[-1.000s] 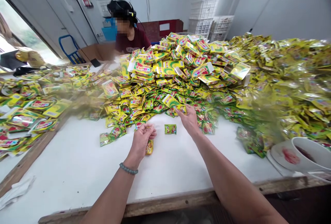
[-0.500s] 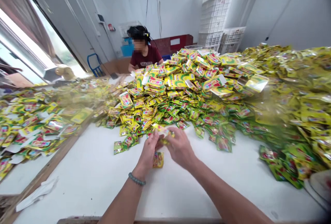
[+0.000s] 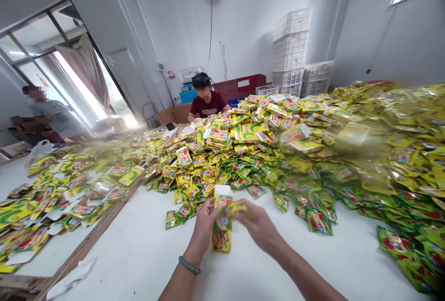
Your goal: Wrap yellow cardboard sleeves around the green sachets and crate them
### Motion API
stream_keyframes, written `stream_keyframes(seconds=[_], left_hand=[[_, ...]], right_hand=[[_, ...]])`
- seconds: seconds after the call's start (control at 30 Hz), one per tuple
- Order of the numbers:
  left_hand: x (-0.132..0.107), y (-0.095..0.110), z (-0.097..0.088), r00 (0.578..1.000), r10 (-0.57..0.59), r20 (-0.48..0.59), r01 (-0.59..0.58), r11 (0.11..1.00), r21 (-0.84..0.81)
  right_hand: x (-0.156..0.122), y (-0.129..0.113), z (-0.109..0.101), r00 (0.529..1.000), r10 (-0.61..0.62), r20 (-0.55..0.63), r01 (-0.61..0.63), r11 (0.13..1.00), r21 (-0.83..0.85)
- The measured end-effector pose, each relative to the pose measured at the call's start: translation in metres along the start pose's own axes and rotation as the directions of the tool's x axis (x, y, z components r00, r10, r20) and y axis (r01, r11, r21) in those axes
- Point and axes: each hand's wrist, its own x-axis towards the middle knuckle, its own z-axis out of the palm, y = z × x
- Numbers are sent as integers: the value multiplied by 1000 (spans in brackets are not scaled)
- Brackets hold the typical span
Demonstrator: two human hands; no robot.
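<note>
the left hand (image 3: pixel 205 231), a beaded bracelet (image 3: pixel 189 265) on its wrist, is closed around the upper part of a short strip of sachets (image 3: pixel 221 241) that hangs upright above the near half of the white table (image 3: pixel 121 264). the right hand (image 3: pixel 259 231) is right beside it, its fingers drawn narrow in a pinch on a yellow-green sachet (image 3: pixel 239 207) at the top of the strip. a white-topped packet (image 3: pixel 222 194) stands up from the strip between the two hands.

from where i stand, only this one strip is in hand. a few loose sachets (image 3: pixel 177 217) lie just past the left hand, at the foot of a great heap of yellow and green sachets (image 3: pixel 236 153) that fills the far part of the table and runs off to the right. another spread of sachets (image 3: pixel 69 190) lies to the left, past the table's wooden edge (image 3: pixel 88 231). nearly all of it looks left to handle. a person in a maroon shirt (image 3: pixel 207 104) sits behind the heap.
</note>
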Motion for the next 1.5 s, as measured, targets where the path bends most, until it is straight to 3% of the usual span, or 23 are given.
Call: stream_keyframes(seconds=[0.1,0.17,0.27,0.33,0.5,0.63,0.83,1.0,1.2,1.33,1.5], left_hand=[[-4,-1,-1,994,11,110,-30,985,171],[-6,-2,-1,986,32,166,-67,975,210],[-6,0,-2,984,29,177,-62,981,183],[-5,1,-5,986,-1,165,-26,986,164],[-4,1,-8,982,-36,185,-6,975,223],[-6,2,-5,982,-33,183,-4,980,198],[-10,1,-1,982,-52,181,19,983,184],[-17,1,8,972,14,236,-95,937,336],[-8,-3,10,985,-57,162,25,981,194],[-10,-2,12,989,-47,141,28,991,132],[-8,-3,12,988,-70,139,54,992,113]], right_hand=[[9,-1,-21,938,90,-335,-93,996,7],[12,1,-32,907,89,-412,-138,986,-90],[13,6,-41,956,135,-262,-193,958,-213],[13,8,-43,971,175,-164,-206,957,-202],[14,10,-39,937,202,-287,-197,979,44],[14,11,-32,950,248,-189,-225,965,135],[12,7,-37,947,306,-102,-319,936,-149],[9,11,-36,968,252,7,-236,914,-330],[14,52,-24,972,133,-196,-202,896,-395],[12,60,-26,972,114,-206,-186,909,-373],[17,54,-30,944,-212,-253,75,884,-461]])
